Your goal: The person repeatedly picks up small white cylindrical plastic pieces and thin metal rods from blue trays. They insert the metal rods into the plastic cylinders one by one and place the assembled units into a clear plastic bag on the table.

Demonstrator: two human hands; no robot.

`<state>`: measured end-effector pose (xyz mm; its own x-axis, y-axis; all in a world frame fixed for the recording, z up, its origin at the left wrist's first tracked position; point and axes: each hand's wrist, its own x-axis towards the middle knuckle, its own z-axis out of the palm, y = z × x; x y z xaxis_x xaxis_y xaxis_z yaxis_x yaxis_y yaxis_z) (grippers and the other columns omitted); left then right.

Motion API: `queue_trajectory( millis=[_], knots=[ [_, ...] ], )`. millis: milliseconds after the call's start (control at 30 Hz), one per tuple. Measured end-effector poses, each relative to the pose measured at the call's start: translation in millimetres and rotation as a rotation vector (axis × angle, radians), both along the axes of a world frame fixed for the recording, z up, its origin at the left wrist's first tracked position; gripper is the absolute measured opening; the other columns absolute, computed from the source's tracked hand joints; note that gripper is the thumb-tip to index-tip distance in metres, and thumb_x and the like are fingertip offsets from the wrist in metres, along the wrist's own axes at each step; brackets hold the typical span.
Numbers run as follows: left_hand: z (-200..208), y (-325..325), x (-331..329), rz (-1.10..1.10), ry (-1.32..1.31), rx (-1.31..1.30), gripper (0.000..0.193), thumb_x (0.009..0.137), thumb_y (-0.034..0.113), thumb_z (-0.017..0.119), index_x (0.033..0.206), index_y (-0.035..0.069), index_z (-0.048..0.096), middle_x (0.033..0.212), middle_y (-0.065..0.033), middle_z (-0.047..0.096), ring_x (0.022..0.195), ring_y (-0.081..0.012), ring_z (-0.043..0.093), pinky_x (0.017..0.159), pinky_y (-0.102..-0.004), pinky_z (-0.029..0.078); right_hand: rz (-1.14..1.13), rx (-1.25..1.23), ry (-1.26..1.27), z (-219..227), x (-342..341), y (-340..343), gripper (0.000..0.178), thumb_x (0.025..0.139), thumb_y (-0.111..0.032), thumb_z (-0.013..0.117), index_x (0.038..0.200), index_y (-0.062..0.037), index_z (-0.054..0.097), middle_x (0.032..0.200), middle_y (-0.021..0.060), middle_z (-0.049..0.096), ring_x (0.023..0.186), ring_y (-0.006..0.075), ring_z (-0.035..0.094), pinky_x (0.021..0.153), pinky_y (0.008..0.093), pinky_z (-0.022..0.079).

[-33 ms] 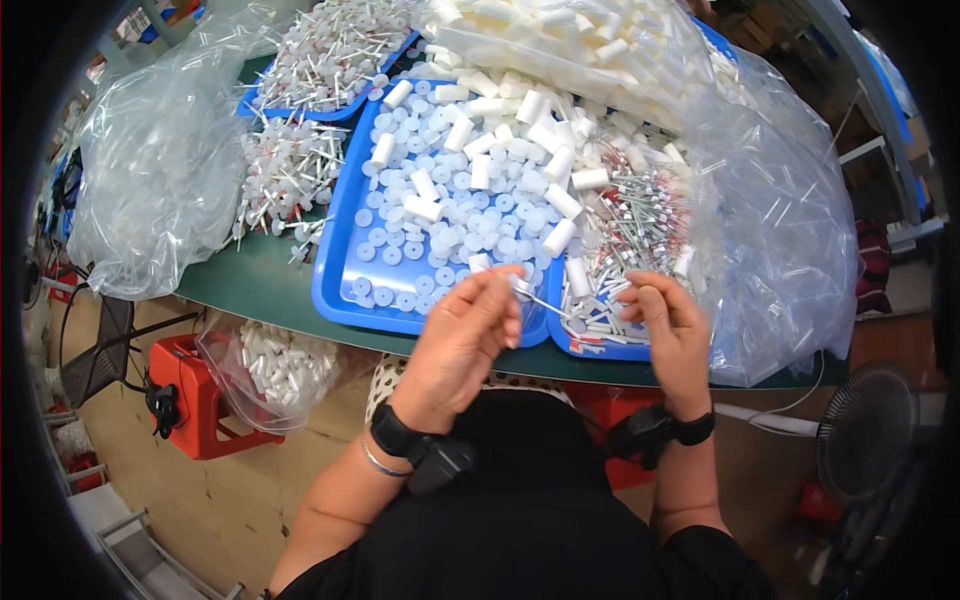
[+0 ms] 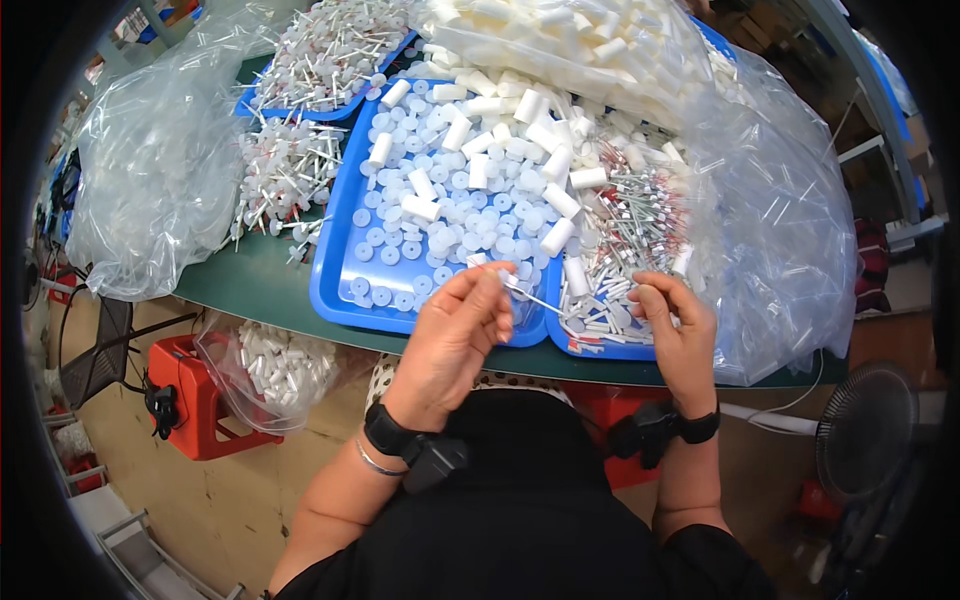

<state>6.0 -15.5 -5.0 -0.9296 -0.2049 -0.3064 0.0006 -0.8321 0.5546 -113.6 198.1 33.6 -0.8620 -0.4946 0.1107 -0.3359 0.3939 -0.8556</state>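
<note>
Over the front edge of the blue tray, my left hand is closed in a pinch. Out of its fingertips a thin pale rod points toward the right; something whitish at its near end is mostly covered by the fingers. My right hand hovers over the small parts at the right, its thumb and forefinger pressed together. Whatever sits in that pinch is too small to make out. Translucent slotted discs lie across the tray below, mixed with white foam-like cylinders.
Beside the blue tray, a pile of thin metal pins fills a second one. Clear plastic bags flank the green table. Finished-looking disc-and-rod pieces heap up at the left. A red stool and a fan stand below.
My left hand has shifted slightly to the left with the rod. The right hand has moved a little to the right, so the two are slightly farther apart.
</note>
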Motion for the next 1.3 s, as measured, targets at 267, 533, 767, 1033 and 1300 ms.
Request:
queue_trajectory(
  millis=[267,533,767,1033,1300],
  knots=[
    [4,5,0,-0.045,-0.067,-0.039,0.033,0.095,0.026,0.061,0.118,0.002,0.059,0.091,-0.0029,0.063,0.078,-0.0093,0.059,0.071,-0.0232,0.05,0.313,0.508,0.589,-15,-10,-7,0.009,0.078,-0.004,0.067,0.087,-0.0023,0.068,0.085,0.0118,0.063,0.075,0.0312,0.061,0.068,0.0384,0.05],
    [5,7,0,-0.034,-0.08,-0.062,0.032,0.095,0.025,0.062,0.118,0.003,0.059,0.092,-0.0038,0.063,0.079,-0.0103,0.06,0.072,-0.0237,0.05,0.317,0.525,0.489,-21,-16,-12,0.005,0.076,-0.002,0.061,0.077,-0.0019,0.056,0.079,0.0134,0.059,0.073,0.0329,0.061,0.063,0.0422,0.048],
    [5,10,-2,-0.004,-0.049,-0.022,0.031,0.096,0.022,0.061,0.119,0.001,0.058,0.099,-0.0069,0.064,0.089,-0.0144,0.065,0.078,-0.0256,0.054,0.24,0.24,0.179,-3,-12,-7,0.014,0.082,0.001,0.065,0.096,0.0017,0.062,0.083,0.0121,0.061,0.067,0.0226,0.061,0.061,0.0314,0.049],
    [5,19,-6,-0.033,-0.046,-0.01,0.032,0.097,0.02,0.058,0.123,0.0,0.055,0.102,-0.0095,0.065,0.093,-0.0175,0.067,0.082,-0.0281,0.055,0.266,0.078,0.07,10,10,-19,0.009,0.087,-0.002,0.065,0.095,0.0032,0.064,0.083,0.0103,0.066,0.072,0.0155,0.064,0.066,0.0273,0.05],
    [2,17,-4,-0.004,-0.046,0.005,0.032,0.097,0.02,0.058,0.123,0.0,0.055,0.102,-0.009,0.065,0.093,-0.0174,0.067,0.082,-0.0278,0.056,0.244,0.058,0.071,3,12,-19,0.01,0.088,-0.004,0.065,0.096,0.002,0.064,0.079,0.0108,0.067,0.067,0.0167,0.065,0.061,0.0274,0.05]
  ],
)
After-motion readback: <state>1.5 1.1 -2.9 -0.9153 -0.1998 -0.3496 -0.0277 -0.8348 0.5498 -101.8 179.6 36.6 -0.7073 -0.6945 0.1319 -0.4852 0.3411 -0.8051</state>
